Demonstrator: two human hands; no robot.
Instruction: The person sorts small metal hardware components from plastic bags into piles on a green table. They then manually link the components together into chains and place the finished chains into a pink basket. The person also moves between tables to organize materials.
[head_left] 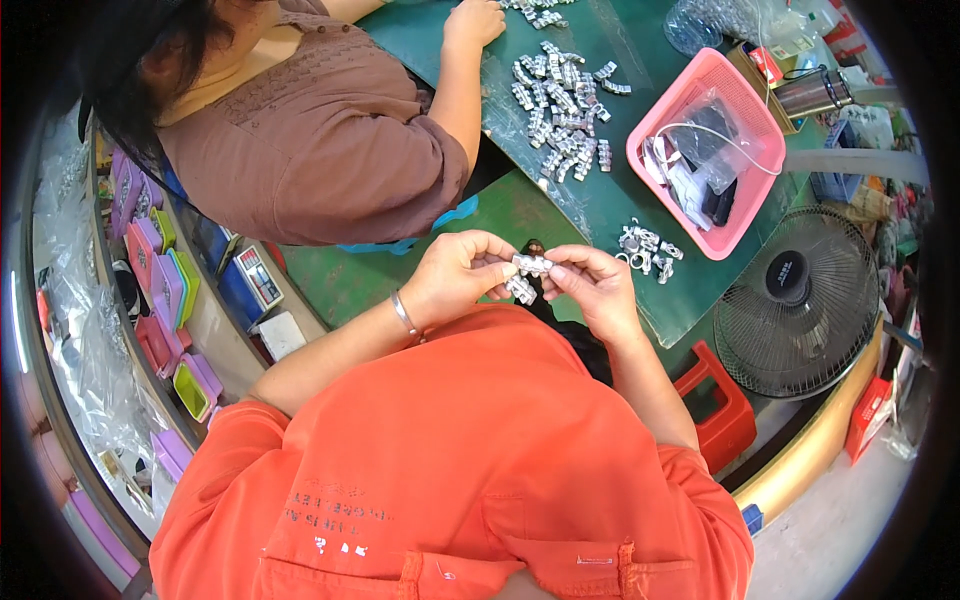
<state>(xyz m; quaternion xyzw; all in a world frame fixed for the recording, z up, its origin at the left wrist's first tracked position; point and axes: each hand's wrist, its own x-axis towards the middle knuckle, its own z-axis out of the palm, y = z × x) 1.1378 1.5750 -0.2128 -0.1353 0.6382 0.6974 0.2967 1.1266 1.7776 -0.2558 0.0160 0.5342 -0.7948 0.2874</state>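
In front of my orange top, both hands hold a short, shiny silver metal piece [532,265] that looks like joined links. My left hand [448,276], with a bangle at its wrist, pinches the piece's left end between thumb and finger. At the other end my right hand [600,292] grips it the same way. A second silver part [520,290] hangs just below, by my left fingertips; whether the two are joined I cannot tell. Several loose silver ring-like parts [648,248] lie on the green table [630,295] to the right of my hands.
A large pile of silver pieces [565,105] lies farther back. Beside it stands a pink basket [640,150] holding bags and a cable. A black fan [790,300] and a red plastic stool [725,420] are at right. A co-worker in brown [330,130] sits at left, near colourful trays [165,285].
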